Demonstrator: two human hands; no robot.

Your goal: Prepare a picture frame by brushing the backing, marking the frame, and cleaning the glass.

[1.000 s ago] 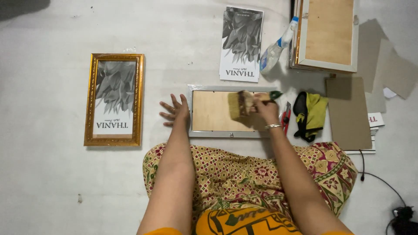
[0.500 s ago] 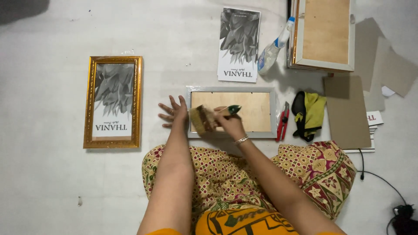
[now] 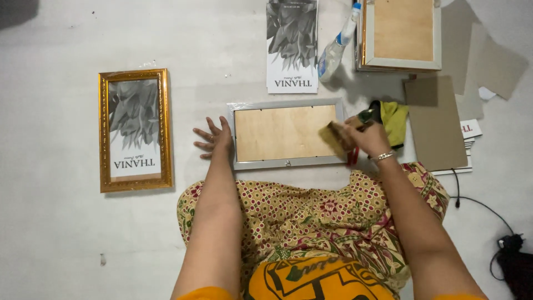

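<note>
Silver frame (image 3: 286, 133) between both hands

White floor (image 3: 66, 244): silver frame (image 3: 287, 134) centre, gold frame (image 3: 135, 130) nine o'clock, print (image 3: 292, 47) twelve, cardboard sheet (image 3: 434, 122) three.

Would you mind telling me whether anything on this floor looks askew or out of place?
The spray bottle lies tipped on its side between the loose print and the stacked frames. Cardboard sheets lie fanned unevenly at the right. Nothing looks spilled or broken.

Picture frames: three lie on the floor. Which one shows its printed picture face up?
The gold frame at far left. The silver frame between the hands and the white frame at top right show only plain wooden backing.
</note>
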